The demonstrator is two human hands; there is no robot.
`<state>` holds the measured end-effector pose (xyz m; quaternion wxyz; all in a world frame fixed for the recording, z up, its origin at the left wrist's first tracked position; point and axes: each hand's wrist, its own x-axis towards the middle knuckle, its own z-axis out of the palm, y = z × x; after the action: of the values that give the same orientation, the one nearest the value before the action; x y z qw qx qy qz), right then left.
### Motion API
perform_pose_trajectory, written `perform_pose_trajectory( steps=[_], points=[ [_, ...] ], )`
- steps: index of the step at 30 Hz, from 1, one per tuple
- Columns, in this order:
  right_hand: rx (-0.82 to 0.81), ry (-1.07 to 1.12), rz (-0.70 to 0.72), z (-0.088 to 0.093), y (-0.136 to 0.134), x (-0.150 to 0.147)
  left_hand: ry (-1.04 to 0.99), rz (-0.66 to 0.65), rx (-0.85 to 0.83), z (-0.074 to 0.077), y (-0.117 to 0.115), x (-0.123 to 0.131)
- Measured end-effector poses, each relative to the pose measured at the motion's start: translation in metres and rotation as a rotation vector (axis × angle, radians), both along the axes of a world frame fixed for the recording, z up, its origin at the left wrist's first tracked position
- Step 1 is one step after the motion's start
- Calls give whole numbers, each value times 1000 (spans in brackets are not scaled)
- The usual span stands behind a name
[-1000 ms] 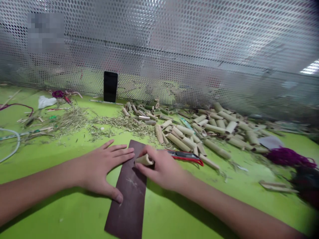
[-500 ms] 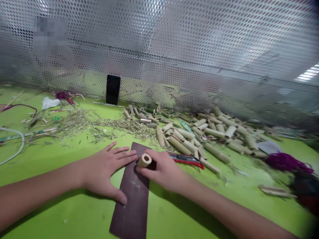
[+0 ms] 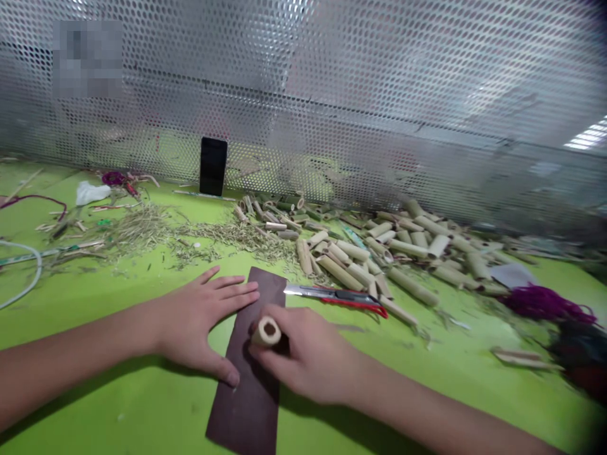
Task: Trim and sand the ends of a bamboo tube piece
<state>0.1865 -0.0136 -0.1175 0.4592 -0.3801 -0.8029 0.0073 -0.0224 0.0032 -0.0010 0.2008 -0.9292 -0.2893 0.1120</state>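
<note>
A short bamboo tube (image 3: 267,333) stands nearly upright in my right hand (image 3: 315,357), its hollow cut end facing up. My fingers are closed round it, and its lower end is hidden behind them, over a dark brown strip that looks like sandpaper (image 3: 249,404). Spread flat, my left hand (image 3: 192,325) rests with fingertips and thumb on the strip's left edge. Just beyond my right hand lies a utility knife (image 3: 344,296) with a red edge, its blade out and pointing at the strip.
Cut bamboo pieces (image 3: 351,251) lie heaped behind the knife, with shavings (image 3: 222,235) to their left. A black phone (image 3: 213,166) leans on the perforated metal screen (image 3: 332,114). Purple cord (image 3: 545,305) and a dark blurred object (image 3: 581,354) are at the right, a white cable (image 3: 35,278) at the left.
My right hand has moved toward me along the strip with the bamboo tube, uncovering the knife's blade. My left hand stays in place on the strip.
</note>
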Motion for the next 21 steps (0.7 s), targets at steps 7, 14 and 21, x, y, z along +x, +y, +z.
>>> perform_pose_trajectory(
  steps=[7, 14, 21],
  points=[
    [4, 16, -61, 1, -6, 2, 17, 14, 5, 1, -2, 2],
    [-16, -38, -75, 0, -4, 7, 25, 32, 10, 1, -3, 2],
    [94, -59, -177, 8, 9, 21, 19, 33, -2, 2, -4, 3]
  ],
)
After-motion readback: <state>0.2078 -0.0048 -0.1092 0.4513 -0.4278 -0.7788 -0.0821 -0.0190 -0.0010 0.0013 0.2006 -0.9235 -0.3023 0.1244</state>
